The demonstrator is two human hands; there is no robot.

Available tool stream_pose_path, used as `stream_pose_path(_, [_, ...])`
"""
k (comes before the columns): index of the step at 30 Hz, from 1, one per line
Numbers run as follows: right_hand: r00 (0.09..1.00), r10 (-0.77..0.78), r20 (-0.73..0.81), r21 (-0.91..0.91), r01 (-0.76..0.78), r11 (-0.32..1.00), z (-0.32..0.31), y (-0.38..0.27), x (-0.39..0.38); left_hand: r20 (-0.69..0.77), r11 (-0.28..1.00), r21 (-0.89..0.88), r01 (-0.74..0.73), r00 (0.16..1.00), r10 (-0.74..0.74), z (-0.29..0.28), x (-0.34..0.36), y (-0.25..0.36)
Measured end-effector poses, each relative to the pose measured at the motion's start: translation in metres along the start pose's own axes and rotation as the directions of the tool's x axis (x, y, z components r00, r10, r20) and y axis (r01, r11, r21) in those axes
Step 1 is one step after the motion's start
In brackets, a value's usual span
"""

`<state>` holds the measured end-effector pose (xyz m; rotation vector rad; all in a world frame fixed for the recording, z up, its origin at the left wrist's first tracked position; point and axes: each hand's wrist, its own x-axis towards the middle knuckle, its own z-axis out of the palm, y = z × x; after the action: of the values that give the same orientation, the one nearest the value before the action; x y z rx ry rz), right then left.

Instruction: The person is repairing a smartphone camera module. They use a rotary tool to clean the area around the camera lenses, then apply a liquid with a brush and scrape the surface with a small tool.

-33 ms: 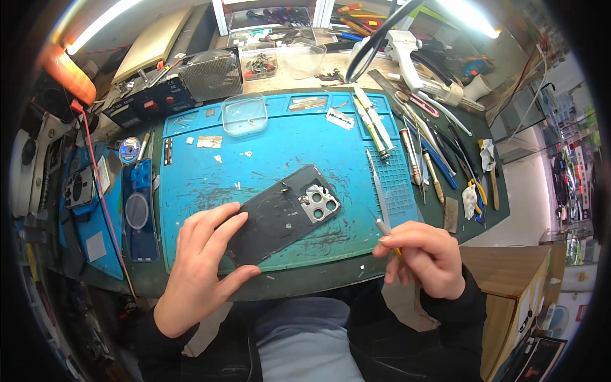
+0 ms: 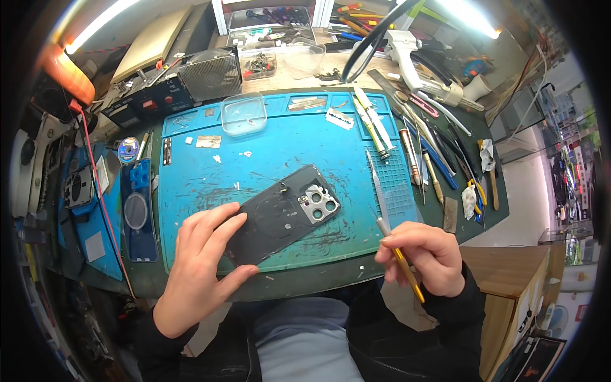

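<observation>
A dark phone back housing (image 2: 273, 219) lies tilted on the blue work mat (image 2: 197, 184), its camera openings at the upper right end. My left hand (image 2: 207, 258) grips its lower left end, fingers along the far edge and thumb at the near edge. In my right hand (image 2: 429, 254), thumb and fingers pinch a craft knife (image 2: 407, 270) with a golden handle and silver collar. Its thin tip points up and away, over the right part of the mat and apart from the housing. Near that tip lie grey metal tweezers (image 2: 377, 184).
A clear plastic box (image 2: 244, 116) stands at the mat's far side. Green-handled tools (image 2: 372, 124) and a loose blade (image 2: 340, 118) lie right of it. Pliers, brushes and picks crowd the right side. A blue phone back (image 2: 139, 213) and solder spool (image 2: 128, 149) lie left.
The craft knife has turned in my right hand, so its golden handle now shows below the fingers. My left hand and the phone housing stay where they were.
</observation>
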<state>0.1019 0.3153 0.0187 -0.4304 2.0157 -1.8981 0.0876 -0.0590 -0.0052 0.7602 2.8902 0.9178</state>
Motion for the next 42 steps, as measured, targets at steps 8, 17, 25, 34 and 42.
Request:
stream_pose_path(8, [0.9, -0.404, 0.16, -0.612, 0.412, 0.675, 0.019, 0.022, 0.028, 0.054, 0.996, 0.052, -0.067, 0.996, 0.064, -0.011, 0.012, 0.001])
stream_pose_path(17, [0.808, -0.523, 0.272, -0.671, 0.548, 0.498, 0.024, 0.027, 0.045, -0.059, 0.985, 0.075, -0.155, 0.985, 0.159, 0.03, 0.023, 0.023])
stream_pose_path(25, [0.826, -0.501, 0.258, -0.693, 0.52, 0.5, 0.026, 0.032, 0.048, -0.087, 0.982, 0.088, -0.166, 0.981, 0.174, 0.032, 0.026, 0.02])
stream_pose_path(34, [0.844, -0.474, 0.251, -0.689, 0.5, 0.525, 0.025, 0.029, 0.05, -0.11, 0.985, 0.061, -0.161, 0.98, 0.167, 0.032, 0.028, 0.018])
stream_pose_path(42, [0.881, -0.425, 0.207, -0.537, 0.465, 0.704, 0.017, 0.028, 0.056, -0.137, 0.991, 0.02, -0.132, 0.982, 0.133, 0.032, 0.026, 0.017])
